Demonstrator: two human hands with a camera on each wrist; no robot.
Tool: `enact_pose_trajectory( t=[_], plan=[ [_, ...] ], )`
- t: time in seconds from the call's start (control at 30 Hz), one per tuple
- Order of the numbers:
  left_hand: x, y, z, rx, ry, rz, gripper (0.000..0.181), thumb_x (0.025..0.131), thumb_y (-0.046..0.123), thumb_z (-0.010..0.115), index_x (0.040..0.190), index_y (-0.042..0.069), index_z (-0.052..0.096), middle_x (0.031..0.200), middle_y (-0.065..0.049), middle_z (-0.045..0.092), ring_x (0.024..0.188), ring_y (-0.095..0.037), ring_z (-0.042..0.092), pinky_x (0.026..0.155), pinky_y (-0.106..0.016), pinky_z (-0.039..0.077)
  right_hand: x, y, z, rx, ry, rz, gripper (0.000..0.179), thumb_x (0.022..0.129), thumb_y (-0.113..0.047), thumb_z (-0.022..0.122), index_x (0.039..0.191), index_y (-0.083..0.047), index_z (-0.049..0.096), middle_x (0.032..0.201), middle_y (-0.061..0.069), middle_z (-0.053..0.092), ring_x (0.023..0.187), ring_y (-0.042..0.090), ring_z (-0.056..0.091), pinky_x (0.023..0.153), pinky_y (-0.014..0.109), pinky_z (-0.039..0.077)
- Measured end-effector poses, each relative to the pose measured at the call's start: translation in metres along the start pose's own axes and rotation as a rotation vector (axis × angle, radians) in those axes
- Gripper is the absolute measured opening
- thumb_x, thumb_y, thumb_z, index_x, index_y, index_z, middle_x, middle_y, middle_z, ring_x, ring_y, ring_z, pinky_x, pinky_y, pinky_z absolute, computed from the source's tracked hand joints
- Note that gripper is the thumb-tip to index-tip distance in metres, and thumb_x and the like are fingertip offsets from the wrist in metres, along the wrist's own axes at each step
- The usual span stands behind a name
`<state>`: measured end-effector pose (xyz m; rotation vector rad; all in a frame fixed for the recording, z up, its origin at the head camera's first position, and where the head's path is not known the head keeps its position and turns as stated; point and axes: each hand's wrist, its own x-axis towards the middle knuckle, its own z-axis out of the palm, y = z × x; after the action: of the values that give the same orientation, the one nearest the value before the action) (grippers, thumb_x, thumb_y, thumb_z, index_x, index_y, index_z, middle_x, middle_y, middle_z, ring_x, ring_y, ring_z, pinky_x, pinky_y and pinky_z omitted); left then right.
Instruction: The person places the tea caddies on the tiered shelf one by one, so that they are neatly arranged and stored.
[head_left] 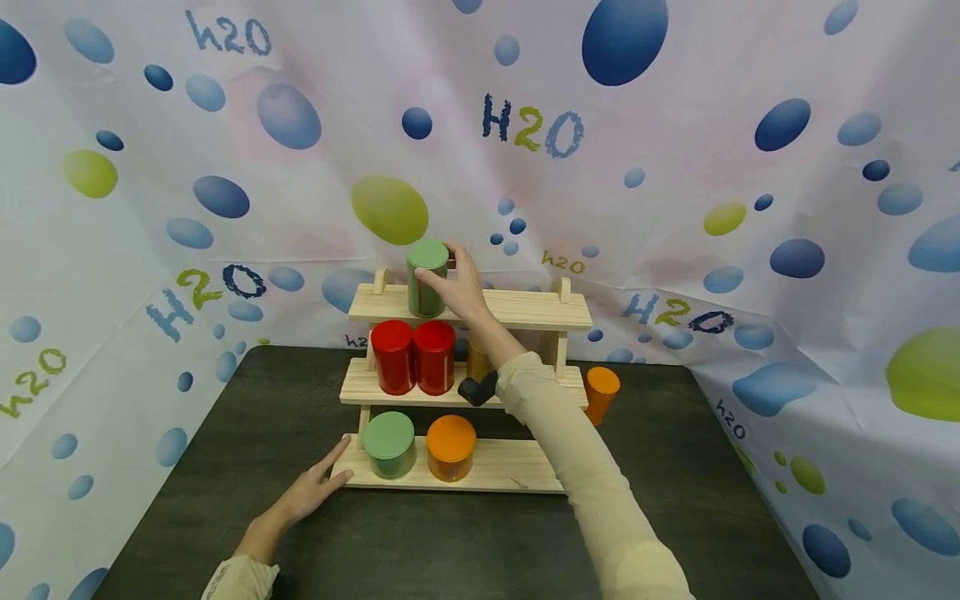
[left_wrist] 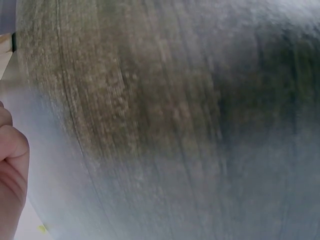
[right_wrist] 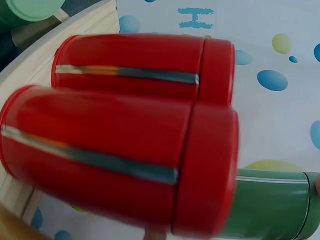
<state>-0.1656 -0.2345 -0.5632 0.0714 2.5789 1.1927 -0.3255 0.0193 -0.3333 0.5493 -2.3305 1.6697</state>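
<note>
At the top tier of a three-tier wooden shelf (head_left: pixel 525 309), my right hand (head_left: pixel 463 290) grips a tall green canister (head_left: pixel 426 287) between thumb and fingers. Whether the canister's base touches the board is hard to tell. The right wrist view shows that green canister (right_wrist: pixel 272 205) partly hidden behind a red canister (right_wrist: pixel 100 135). My left hand (head_left: pixel 306 493) rests its extended fingers on the left end of the bottom tier. Two red canisters (head_left: pixel 392 358) stand side by side on the middle tier, left of an amber canister (head_left: pixel 477 360) partly covered by my right arm.
On the bottom tier stand a short green canister (head_left: pixel 389 450) and a short orange one (head_left: pixel 451 450). Another orange canister (head_left: pixel 601 393) is at the shelf's right side. The dark table (head_left: pixel 420 550) meets a patterned curtain (head_left: pixel 465 192) behind.
</note>
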Motion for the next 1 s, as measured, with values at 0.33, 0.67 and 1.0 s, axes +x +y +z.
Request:
enact_pose_trajectory(
  t=[0.33,0.67,1.0],
  plan=[
    [0.0,0.002,-0.002,-0.009,-0.004,-0.006,0.072,0.091,0.038,0.053,0.147,0.011,0.017,0.143,-0.029,0.025,0.08,-0.02,0.057,0.08,-0.049,0.042,0.008,0.003,0.014,0.041,-0.008,0.061,0.055,0.086,-0.024,0.063,0.132,-0.006,0.04,0.124,0.011,0.048,0.112,0.023,0.043,0.091,0.037,0.037],
    [0.002,0.0,-0.002,-0.014,0.006,0.008,0.072,0.091,0.036,0.054,0.147,0.011,0.017,0.143,-0.029,0.026,0.08,-0.019,0.058,0.079,-0.049,0.043,0.019,0.003,0.024,0.002,-0.012,0.036,0.054,0.087,-0.023,0.064,0.131,-0.006,0.04,0.122,0.012,0.049,0.108,0.025,0.047,0.089,0.037,0.04],
    [0.003,-0.003,-0.001,-0.038,0.005,0.024,0.07,0.092,0.035,0.053,0.147,0.012,0.017,0.141,-0.03,0.029,0.082,-0.019,0.06,0.081,-0.05,0.042,0.023,0.002,0.031,-0.015,-0.04,0.022,0.057,0.087,-0.021,0.063,0.135,-0.005,0.036,0.122,0.013,0.049,0.108,0.023,0.047,0.09,0.034,0.04]
  ],
)
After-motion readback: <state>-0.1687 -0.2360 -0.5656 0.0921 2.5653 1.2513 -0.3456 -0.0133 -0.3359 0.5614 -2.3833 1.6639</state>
